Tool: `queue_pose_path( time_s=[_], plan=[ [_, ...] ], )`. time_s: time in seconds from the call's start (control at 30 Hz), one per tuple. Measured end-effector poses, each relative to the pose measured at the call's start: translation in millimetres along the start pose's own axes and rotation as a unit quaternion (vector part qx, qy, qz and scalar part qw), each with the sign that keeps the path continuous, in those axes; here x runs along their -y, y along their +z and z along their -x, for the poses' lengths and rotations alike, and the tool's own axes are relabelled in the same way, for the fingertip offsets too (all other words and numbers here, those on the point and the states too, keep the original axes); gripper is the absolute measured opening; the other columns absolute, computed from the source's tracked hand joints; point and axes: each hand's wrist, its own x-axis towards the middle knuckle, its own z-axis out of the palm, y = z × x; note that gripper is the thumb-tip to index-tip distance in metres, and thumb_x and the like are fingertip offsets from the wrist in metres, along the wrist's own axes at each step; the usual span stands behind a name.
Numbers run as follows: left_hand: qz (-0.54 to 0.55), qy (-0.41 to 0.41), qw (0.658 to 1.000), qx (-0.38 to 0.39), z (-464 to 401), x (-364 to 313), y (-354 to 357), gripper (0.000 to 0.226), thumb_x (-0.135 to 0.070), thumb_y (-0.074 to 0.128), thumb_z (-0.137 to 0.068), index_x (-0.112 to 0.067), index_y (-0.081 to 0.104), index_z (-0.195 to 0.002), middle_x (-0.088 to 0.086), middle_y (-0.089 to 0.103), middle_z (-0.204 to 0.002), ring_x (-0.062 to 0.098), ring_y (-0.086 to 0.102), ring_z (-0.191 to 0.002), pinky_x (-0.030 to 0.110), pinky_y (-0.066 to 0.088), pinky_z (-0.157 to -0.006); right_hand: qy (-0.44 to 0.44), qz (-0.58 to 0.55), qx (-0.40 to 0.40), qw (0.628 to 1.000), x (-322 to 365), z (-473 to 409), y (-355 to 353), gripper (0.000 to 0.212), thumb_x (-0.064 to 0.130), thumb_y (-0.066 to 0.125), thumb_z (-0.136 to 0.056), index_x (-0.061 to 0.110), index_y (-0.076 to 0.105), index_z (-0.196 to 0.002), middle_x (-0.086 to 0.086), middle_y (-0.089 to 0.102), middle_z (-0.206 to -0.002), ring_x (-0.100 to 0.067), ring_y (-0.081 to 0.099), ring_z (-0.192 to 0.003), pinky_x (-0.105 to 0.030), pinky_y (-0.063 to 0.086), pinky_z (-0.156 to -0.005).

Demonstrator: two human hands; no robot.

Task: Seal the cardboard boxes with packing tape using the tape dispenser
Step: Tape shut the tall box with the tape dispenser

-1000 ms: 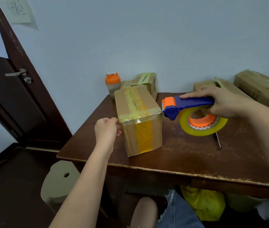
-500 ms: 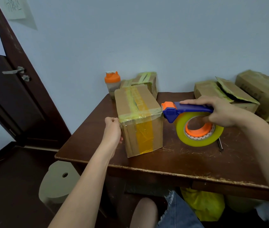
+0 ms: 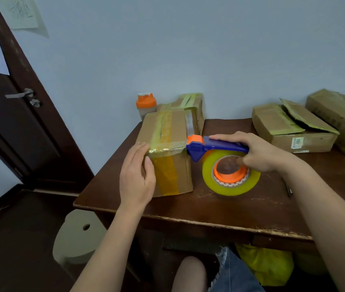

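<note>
Box in hand: a cardboard box [image 3: 167, 152] stands near the table's [image 3: 220, 209] front-left corner, with yellowish tape along its top seam and down its front face.
Left hand: the left hand [image 3: 137, 178] lies flat against the box's left front corner, fingers straight and together, pressing the cardboard rather than gripping it.
Right hand: the right hand [image 3: 258, 151] is wrapped round the blue handle of the tape dispenser [image 3: 215, 147], forefinger stretched along the top, thumb tucked inside the roll's core.
Dispenser: its orange nose touches the box's upper right edge; the yellow tape roll [image 3: 230, 173] on an orange hub hangs below the handle, close above the table, though whether it touches the wood is hard to judge.
Back-left corner: a second taped box [image 3: 190, 104] stands behind the first, beside a bottle with an orange lid [image 3: 146, 105].
Right edge: two more boxes [image 3: 293, 127] lie against the wall, one with a raised flap.
Table's right side: a thin dark tool [image 3: 289, 189] is partly hidden by the right forearm.
Below the table: a pale stool [image 3: 79, 237] at the left, a yellow bag [image 3: 268, 264] underneath.
</note>
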Motion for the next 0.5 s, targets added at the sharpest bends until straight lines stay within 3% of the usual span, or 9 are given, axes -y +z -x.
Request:
queue_pose_path(
  time_s=[0.1,0.2,0.33,0.5],
  plan=[
    [-0.052,0.025,0.998,0.01,-5.5,-6.3,-1.9,0.041,-0.023,0.042,-0.091,-0.01,0.064,-0.123,0.006,0.061,-0.122,0.014,0.049,-0.12,0.04,0.04,-0.109,0.002,0.0,0.001,1.0,-2.1,-1.8,1.6,0.095,-0.015,0.057,-0.079,0.07,0.04,-0.118,0.0,0.049,-0.108,-0.02,0.054,-0.098,-0.03,0.046,-0.087],
    [-0.143,0.093,0.984,0.052,-5.0,-9.1,-0.5,0.053,-0.027,0.046,-0.081,-0.014,0.059,-0.131,0.007,0.058,-0.125,0.022,0.047,-0.126,0.044,0.023,-0.12,0.012,0.007,-0.003,1.0,-5.8,1.6,-0.1,0.093,-0.012,0.06,-0.08,0.07,0.041,-0.121,0.0,0.05,-0.108,-0.019,0.055,-0.098,-0.035,0.047,-0.091],
    [-0.197,0.165,0.959,0.12,-1.2,-1.2,0.6,0.074,-0.023,0.054,-0.074,-0.021,0.041,-0.147,0.002,0.039,-0.153,0.025,0.015,-0.15,0.042,0.0,-0.123,0.012,0.002,-0.003,1.0,-5.5,0.3,4.0,0.094,-0.011,0.061,-0.081,0.071,0.04,-0.121,0.0,0.051,-0.109,-0.02,0.055,-0.099,-0.035,0.047,-0.091],
    [-0.111,0.153,0.975,0.119,-3.5,-1.2,10.4,0.071,-0.009,0.061,-0.071,-0.014,0.046,-0.14,0.002,0.042,-0.15,0.018,0.021,-0.147,0.025,-0.007,-0.121,0.009,-0.018,0.0,1.0,0.4,-0.8,8.3,0.087,-0.007,0.066,-0.083,0.066,0.041,-0.123,-0.003,0.052,-0.11,-0.02,0.055,-0.101,-0.034,0.048,-0.091]
  ],
)
